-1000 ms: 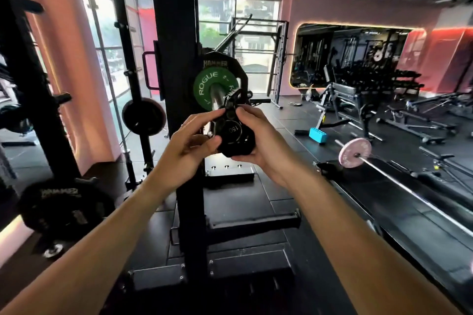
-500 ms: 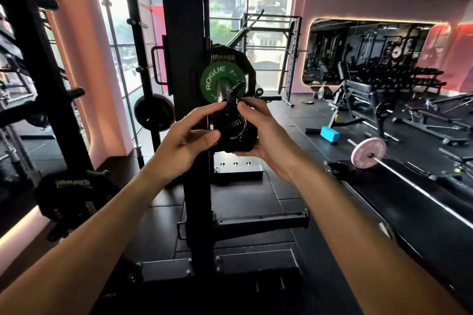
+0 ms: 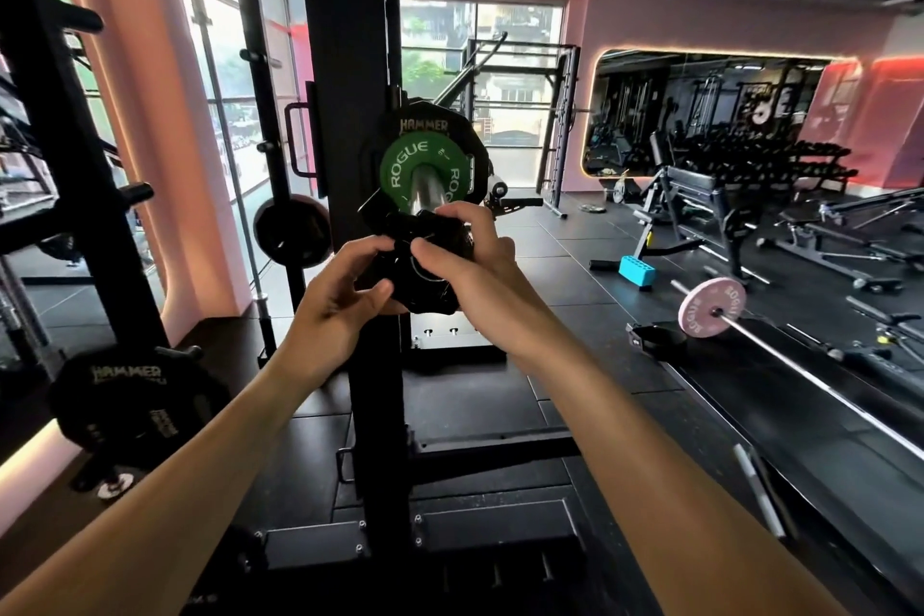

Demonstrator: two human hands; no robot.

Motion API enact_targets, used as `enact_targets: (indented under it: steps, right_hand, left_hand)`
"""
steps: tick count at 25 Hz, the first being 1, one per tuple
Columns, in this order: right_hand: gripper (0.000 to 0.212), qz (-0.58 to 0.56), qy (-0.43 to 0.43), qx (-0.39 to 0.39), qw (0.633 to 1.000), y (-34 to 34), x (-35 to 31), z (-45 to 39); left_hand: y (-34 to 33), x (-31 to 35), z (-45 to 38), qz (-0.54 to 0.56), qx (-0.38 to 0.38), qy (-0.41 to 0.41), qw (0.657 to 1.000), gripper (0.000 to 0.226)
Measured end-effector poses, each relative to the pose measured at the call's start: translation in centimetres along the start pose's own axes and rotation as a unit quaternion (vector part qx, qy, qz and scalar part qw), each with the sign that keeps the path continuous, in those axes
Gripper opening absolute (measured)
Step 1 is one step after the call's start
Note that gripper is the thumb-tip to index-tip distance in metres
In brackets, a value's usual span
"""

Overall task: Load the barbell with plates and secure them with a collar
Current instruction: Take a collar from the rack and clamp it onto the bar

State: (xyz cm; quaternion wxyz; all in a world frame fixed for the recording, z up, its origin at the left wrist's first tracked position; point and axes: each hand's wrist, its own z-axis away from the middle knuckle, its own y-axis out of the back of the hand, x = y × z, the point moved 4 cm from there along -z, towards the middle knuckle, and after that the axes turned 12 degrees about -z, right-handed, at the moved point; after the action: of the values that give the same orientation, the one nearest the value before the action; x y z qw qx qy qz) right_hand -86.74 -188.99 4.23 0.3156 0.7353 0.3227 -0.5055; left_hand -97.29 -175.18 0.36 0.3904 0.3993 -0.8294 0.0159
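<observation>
A barbell sleeve points toward me from the black rack upright. It carries a black Hammer plate and, in front of that, a green Rogue plate. A black collar sits at the near end of the sleeve. My left hand grips the collar's left side with thumb and fingers. My right hand wraps its right side, thumb pressed on its front face. The sleeve tip is hidden behind the collar and my fingers.
A black Hammer plate hangs on a storage peg at lower left, another dark plate behind the upright. To the right a barbell with a pink plate lies on a black platform, a blue block beyond it. Benches and dumbbell racks stand further back.
Both hands have closed tighter on the collar; my right thumb has shifted onto its front face and my left fingers have curled in. The camera view has risen slightly.
</observation>
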Motion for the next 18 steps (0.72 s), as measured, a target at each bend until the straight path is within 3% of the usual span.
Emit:
enact_targets:
  steps: [6, 11, 18]
  right_hand:
    - [0.041, -0.032, 0.01, -0.057, 0.998, 1.2, 0.8, -1.5]
    - [0.059, -0.098, -0.009, -0.054, 0.994, 2.4, 1.9, -3.7]
    - [0.029, -0.149, -0.031, -0.039, 0.988, 2.7, 2.9, -7.5]
  left_hand:
    - [0.3, 0.8, -0.5, -0.017, -0.006, 0.01, 1.0, 0.043]
    - [0.2, 1.1, -2.5, -0.017, -0.02, 0.044, 0.999, 0.052]
    - [0.4, -1.2, -4.4, -0.012, -0.03, 0.083, 0.996, 0.052]
